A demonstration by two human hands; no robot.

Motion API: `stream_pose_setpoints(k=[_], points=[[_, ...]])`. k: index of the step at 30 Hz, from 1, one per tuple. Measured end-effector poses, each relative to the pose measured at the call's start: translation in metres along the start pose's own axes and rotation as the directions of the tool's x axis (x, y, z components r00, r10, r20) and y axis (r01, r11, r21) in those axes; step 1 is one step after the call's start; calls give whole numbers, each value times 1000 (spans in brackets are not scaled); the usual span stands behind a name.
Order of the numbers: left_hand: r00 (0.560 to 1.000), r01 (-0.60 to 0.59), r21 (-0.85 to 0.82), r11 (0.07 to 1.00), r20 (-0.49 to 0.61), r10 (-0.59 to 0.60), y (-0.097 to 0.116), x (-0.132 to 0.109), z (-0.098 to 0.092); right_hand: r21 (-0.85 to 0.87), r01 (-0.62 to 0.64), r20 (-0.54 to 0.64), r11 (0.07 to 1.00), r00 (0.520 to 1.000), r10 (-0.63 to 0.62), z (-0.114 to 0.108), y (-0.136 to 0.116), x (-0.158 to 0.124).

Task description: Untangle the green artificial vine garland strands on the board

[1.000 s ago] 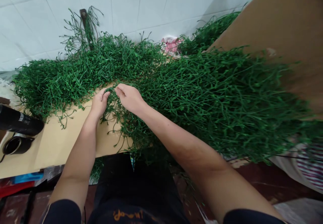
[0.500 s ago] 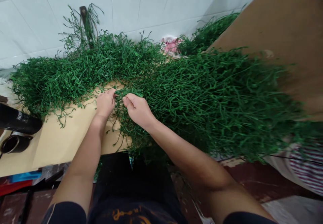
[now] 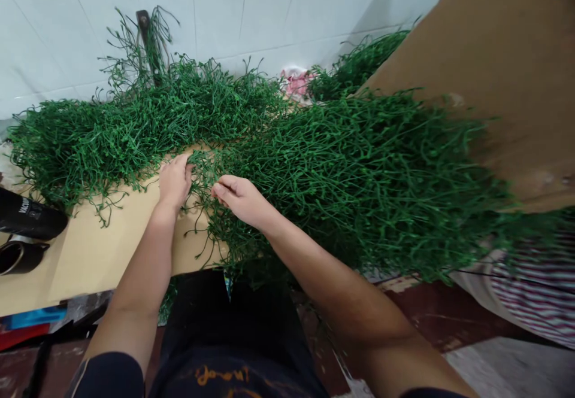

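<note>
My left hand [image 3: 174,181] is over the tan board [image 3: 105,242], its fingers closed at the tips on a few thin green stems [image 3: 197,160] with small bud-like ends. To its right, my right hand [image 3: 240,200] is closed in a pinch at the left edge of a large heap of the same green stems [image 3: 359,170]. What sits between its fingertips is too small to make out. The two hands are a short gap apart, with loose stems between them. Behind them a second long pile of stems [image 3: 135,122] lies along the wall.
A black bottle [image 3: 31,213] and a dark cup [image 3: 22,256] stand at the left. Stems also hang on an upright dark metal bar [image 3: 144,27] by the white tiled wall [image 3: 224,9]. A brown cardboard sheet [image 3: 503,69] rises at the right, above striped cloth [image 3: 534,290].
My hands have moved apart a little, the left one shifting left and the right one slightly down. The whole view has drifted a little, so the piles appear further left.
</note>
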State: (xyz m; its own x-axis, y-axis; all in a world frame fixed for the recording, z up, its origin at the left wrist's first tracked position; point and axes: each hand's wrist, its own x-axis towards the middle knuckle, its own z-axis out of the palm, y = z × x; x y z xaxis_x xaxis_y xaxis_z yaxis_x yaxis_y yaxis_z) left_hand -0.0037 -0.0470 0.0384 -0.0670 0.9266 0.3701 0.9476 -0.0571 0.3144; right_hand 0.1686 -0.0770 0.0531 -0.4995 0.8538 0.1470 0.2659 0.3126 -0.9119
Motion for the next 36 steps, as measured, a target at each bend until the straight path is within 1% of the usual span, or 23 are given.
stream_pose_setpoints(k=[4, 8, 11, 14, 17, 24, 28, 30, 33, 35, 36], points=[[999, 42, 60, 997, 0, -42, -3, 2, 1, -115, 4, -18, 993, 1000, -6, 5, -11, -7], [997, 74, 137, 988, 19, -77, 2, 1, 2, -177, 11, -20, 984, 1000, -15, 14, -19, -20], [997, 50, 191, 980, 44, -59, 7, -1, 4, -220, 33, -27, 975, 999, -40, 17, -21, -31], [997, 5, 224, 974, 70, -22, 11, -3, 6, -252, 34, -39, 967, 998, -45, 15, -20, -38], [996, -9, 240, 971, 91, -13, 13, -4, 7, -268, 34, -40, 963, 998, -46, 11, -19, -42], [989, 48, 242, 969, 123, -79, 16, -4, 9, -267, 25, -39, 963, 999, -37, 9, -17, -45], [988, 61, 196, 979, 125, -87, 9, -1, 10, -242, 5, -48, 970, 999, -17, 4, -13, -41], [992, 85, 140, 986, 78, -97, 1, 1, 9, -231, 11, -85, 973, 996, -31, -4, -7, -35], [994, 107, 54, 993, 2, -107, -11, 1, 3, -198, 13, -238, 980, 969, -61, -18, 4, -22], [998, 69, 19, 997, -15, -68, -13, 0, -1, -139, -3, -320, 990, 946, -42, -24, 10, -10], [999, 37, 5, 999, -18, -37, -12, -1, -3, -111, -12, -341, 994, 940, -27, -25, 11, -4]])
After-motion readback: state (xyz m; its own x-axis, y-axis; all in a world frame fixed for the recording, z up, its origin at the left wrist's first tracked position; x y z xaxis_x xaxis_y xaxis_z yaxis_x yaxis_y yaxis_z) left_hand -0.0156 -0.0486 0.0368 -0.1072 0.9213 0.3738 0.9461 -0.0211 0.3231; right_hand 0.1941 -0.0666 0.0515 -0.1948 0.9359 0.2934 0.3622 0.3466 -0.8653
